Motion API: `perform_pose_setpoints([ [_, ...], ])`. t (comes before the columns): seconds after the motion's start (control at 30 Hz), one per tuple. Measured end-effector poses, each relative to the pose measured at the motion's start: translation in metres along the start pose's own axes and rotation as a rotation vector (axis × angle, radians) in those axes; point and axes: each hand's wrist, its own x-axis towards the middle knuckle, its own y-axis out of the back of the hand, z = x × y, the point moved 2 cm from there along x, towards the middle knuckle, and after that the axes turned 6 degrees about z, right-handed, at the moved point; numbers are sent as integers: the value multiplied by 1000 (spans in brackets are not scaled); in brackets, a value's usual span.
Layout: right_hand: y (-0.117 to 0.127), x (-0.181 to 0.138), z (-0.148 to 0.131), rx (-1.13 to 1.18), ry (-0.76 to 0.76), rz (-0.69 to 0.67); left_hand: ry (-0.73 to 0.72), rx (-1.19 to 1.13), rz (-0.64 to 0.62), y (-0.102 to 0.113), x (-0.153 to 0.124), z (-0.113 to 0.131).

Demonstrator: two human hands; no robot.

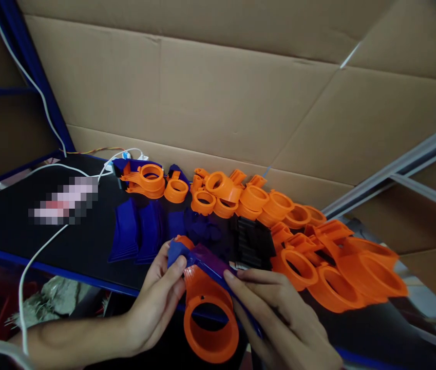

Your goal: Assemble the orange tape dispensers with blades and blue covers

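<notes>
Orange plastic ring pieces point(230, 192) stand crowded in a row on the black tabletop point(90, 252) near the cardboard wall point(241, 97), with nested blue curved parts point(150, 226) and black pieces point(250, 239) in front of some of them. Nearer the person, by the tabletop's front edge, an orange holder point(202, 288) hangs ring downward. The left hand point(152, 308) grasps its upper end, thumb pressing a blue strip point(212, 264) there; the right hand point(287, 308) clasps that strip, fingertips on its edge.
</notes>
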Motion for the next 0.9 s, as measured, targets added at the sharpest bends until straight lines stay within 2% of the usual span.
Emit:
perform_pose_setpoints([
  [0.1, -2, -2, 1, -1, 52, -2, 7, -10, 1, 0, 0, 0],
  [0.3, -5, -4, 3, -27, 1, 28, 7, -15, 10, -1, 0, 2],
  [0.5, -5, -13, -1, -28, 48, -8, 27, 15, -19, 1, -1, 0],
  [0.7, -8, -18, -5, -15, -89, 68, 41, -5, -23, 4, -2, -4],
  [0.9, -12, -16, -2, -25, 20, 23, 84, 36, -32, 5, -2, -7],
])
